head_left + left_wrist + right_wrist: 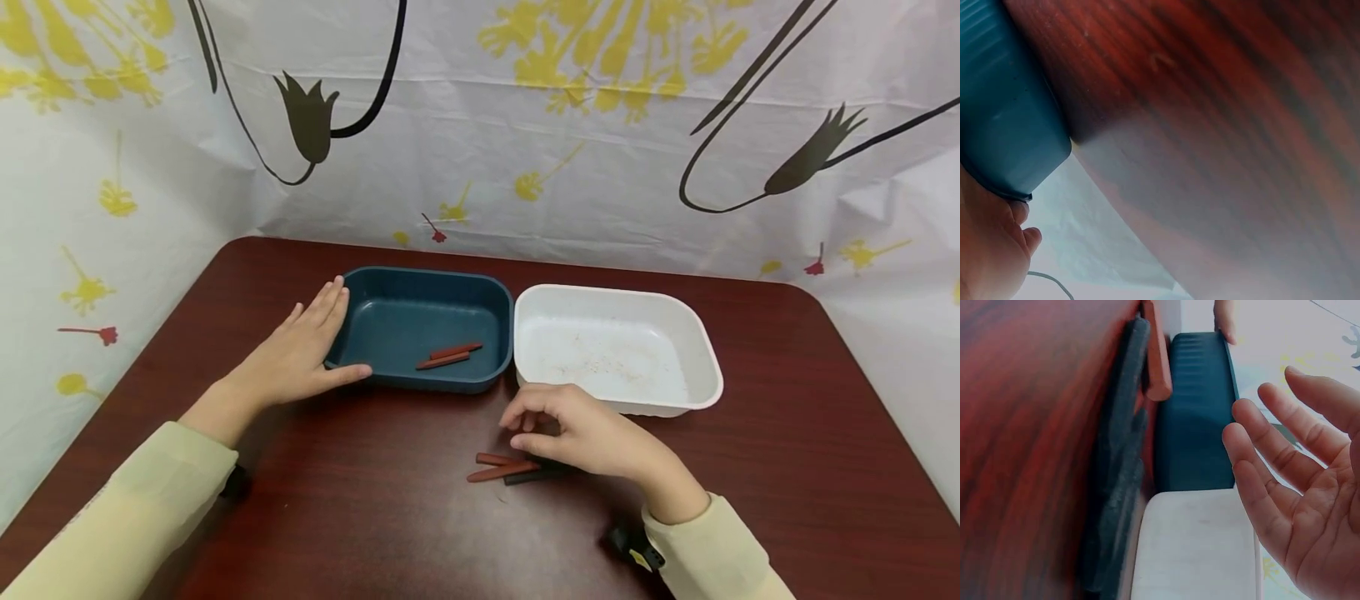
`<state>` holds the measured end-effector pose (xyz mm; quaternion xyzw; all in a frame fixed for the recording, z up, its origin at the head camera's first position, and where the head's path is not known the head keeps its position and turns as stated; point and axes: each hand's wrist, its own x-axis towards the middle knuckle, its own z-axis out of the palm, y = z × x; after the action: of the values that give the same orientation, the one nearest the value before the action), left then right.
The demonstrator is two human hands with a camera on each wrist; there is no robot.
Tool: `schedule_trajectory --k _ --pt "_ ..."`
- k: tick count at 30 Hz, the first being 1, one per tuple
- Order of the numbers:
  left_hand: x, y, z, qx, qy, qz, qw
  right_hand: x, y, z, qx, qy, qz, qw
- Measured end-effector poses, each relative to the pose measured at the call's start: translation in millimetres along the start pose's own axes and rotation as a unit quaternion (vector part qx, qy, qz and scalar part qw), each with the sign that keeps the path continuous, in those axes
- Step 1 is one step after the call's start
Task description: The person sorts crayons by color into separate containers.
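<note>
Crayons (pixel 500 473), red and black, lie in a loose pile on the table (pixel 360 500) in front of the white bin (pixel 630 342), with two more red ones (pixel 444 361) inside the blue bin (pixel 397 321). Over the pile hovers the right hand (pixel 585 429), thumb and fingers apart, holding nothing, while the left hand (pixel 300 354) rests straight-fingered at the blue bin's left side.

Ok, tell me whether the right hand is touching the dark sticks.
Apart. The right wrist view shows it: the right hand is above the dark sticks, with a clear gap between them.
</note>
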<state>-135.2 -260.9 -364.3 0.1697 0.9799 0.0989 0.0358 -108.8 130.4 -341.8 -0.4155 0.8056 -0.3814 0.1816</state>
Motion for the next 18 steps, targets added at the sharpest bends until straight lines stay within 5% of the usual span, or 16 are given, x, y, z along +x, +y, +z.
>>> schedule_trajectory --k 18 --pt "0.2 0.4 -1.0 -0.003 -0.002 0.002 1.0 4.3 6 14 -0.051 -0.056 -0.003 0.9971"
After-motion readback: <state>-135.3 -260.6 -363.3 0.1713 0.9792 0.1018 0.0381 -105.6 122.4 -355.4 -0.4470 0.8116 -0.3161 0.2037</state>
